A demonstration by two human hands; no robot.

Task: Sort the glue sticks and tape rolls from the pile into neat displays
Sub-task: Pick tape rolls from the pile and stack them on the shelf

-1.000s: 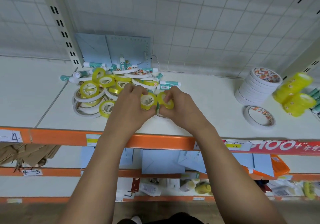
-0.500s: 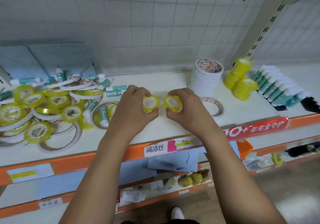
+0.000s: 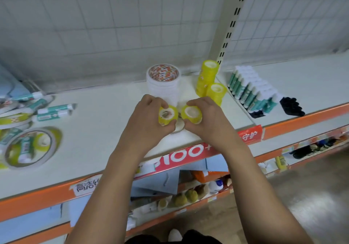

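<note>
While left grip (image 3: 148,124), right grip (image 3: 210,124) pinch tape rolls (image 3: 167,115) (image 3: 192,114), cores point up.

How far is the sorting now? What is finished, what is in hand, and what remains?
Done: a stack of white tape rolls, two stacks of yellow tape rolls and rows of glue sticks stand at the right. In hand: the left hand grips one small yellow roll, the right hand another. Left: a mixed pile of rolls and glue sticks at far left.
</note>
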